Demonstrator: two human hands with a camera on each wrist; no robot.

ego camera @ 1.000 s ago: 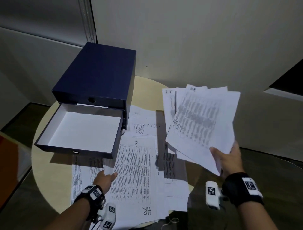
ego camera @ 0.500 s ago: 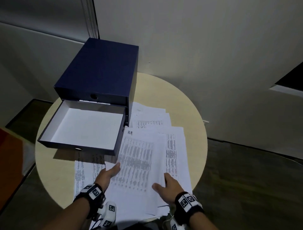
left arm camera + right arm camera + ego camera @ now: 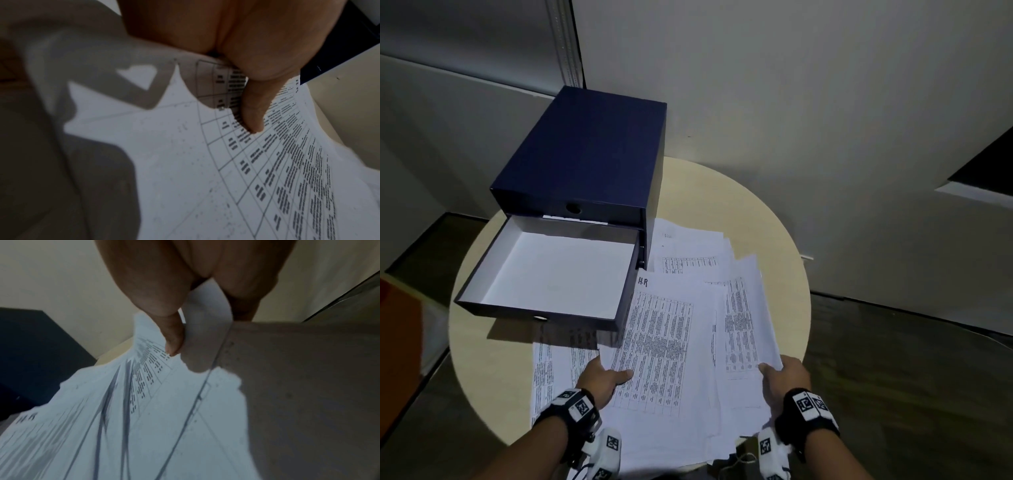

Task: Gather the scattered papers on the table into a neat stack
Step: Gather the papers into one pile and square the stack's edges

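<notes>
left hand (image 3: 599,377) pinches the papers (image 3: 671,342) at their left edge. right hand (image 3: 786,375) grips their right edge; open drawer box (image 3: 585,164) beyond the left hand.

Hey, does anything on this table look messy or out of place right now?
Yes. The papers are fanned out crookedly, edges misaligned, some hanging past the round table's near rim, a few tucked under the blue box's open drawer. The left hand and right hand grip opposite sides.
</notes>
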